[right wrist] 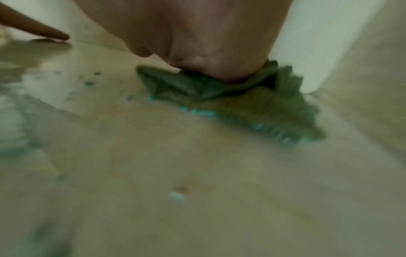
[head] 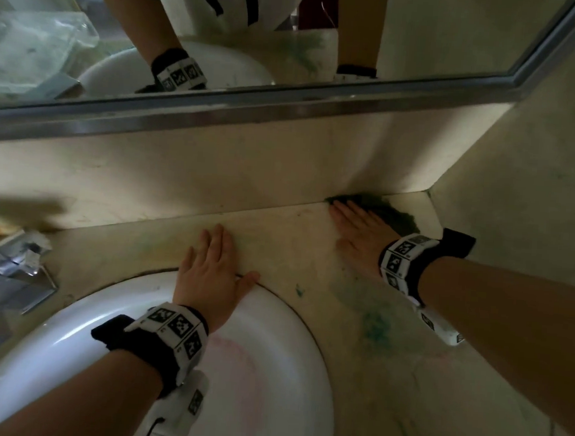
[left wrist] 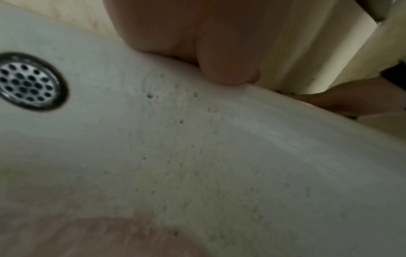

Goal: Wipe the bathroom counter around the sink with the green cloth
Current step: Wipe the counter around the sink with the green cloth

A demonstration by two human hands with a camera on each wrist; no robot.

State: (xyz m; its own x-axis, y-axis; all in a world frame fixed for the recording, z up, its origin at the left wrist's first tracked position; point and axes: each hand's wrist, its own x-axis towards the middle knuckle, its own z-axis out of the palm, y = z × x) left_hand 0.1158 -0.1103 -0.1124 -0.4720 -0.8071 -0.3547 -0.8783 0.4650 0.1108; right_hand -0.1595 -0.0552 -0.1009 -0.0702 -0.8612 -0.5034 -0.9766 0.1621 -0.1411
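From the head view you can see both hands at once. The left hand (head: 208,266) lies flat with its fingers straight, palm down on the counter (head: 288,238) right at the edge of the white sink (head: 271,336), and its thumb sits on the sink rim. It holds nothing. The right hand (head: 360,233) is flat too, with straight fingers, and it presses down on the green cloth (head: 392,211) in the back corner of the counter, where the back wall meets the side wall. The cloth sticks out past the fingers and on the wall side of the hand. A mirror (head: 223,43) above shows both arms again, and a shiny tap (head: 14,266) stands to the left of the sink. Only the left wrist view shows the inside of the sink, with the round metal drain (left wrist: 26,81) full of small holes and little green specks on the white bowl. Only the right wrist view shows the cloth up close: it is bunched and squashed under the heel of the hand, touching the counter, with its fuzzy edge spread out toward the camera. Tiny blue-green bits (right wrist: 90,83) lie on the counter just beside it. This view is blurry.
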